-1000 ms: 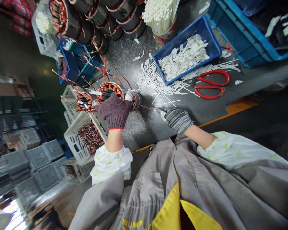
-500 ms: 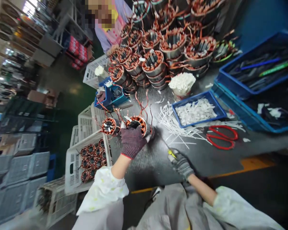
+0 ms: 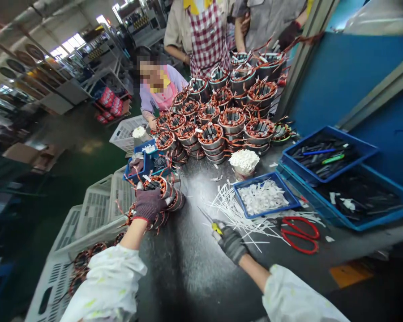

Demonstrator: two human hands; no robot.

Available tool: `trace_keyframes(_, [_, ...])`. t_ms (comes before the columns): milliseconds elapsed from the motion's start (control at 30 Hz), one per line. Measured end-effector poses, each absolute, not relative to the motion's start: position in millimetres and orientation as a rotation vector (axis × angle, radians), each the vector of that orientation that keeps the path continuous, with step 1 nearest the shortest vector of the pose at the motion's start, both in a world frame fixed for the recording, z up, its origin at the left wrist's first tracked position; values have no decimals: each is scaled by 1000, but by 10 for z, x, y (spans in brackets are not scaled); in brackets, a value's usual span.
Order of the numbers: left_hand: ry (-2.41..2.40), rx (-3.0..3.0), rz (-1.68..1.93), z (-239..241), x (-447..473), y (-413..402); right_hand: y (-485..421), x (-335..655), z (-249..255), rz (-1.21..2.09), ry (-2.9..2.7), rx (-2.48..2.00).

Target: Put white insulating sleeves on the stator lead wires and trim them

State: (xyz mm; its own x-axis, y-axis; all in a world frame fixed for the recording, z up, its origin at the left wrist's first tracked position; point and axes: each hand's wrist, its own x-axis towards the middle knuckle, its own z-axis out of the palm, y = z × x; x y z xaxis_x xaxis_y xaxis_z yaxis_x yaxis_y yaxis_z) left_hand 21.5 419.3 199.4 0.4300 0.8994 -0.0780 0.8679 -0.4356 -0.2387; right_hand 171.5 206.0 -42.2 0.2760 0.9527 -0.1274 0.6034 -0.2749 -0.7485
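My left hand [image 3: 148, 205], in a dark red knit glove, is closed over the top of a motor stator [image 3: 168, 192] with copper windings that lies on its side at the left edge of the dark table [image 3: 188, 268]. A second stator [image 3: 156, 220] sits just under that hand. My right hand [image 3: 231, 243], in a grey glove, is closed on a thin pointed tool with a yellow handle [image 3: 212, 223], its tip aimed towards the stator. Loose white cable ties [image 3: 235, 210] lie beside the right hand.
Many stacked stators [image 3: 228, 120] fill the far table. A blue tray of white strips [image 3: 262, 197], a cup of white sticks [image 3: 244, 163], red scissors [image 3: 300, 235] and large blue bins [image 3: 329, 154] stand right. White crates [image 3: 94, 214] line the left. Other people work at the far end.
The view has tilted up, bringing the far table and other people into sight. My left hand has shifted the stator toward the table's left edge. My right hand stays closed on the tool.
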Motion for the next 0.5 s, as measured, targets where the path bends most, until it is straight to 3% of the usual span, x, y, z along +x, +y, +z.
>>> trace_keyframes(200, [-1517,-2333,-10,2128,849,4275,1709,2354,-719,676,-1262,-1999])
trace_keyframes(333, [-966,-2701,-170,1949,1904,4713,1711,2305,-905,622,-1233,-1986])
trace_keyframes(500, [-966,-2838,123,1769,2779,5330,1729,2236,-1016,562,-1201,-2022])
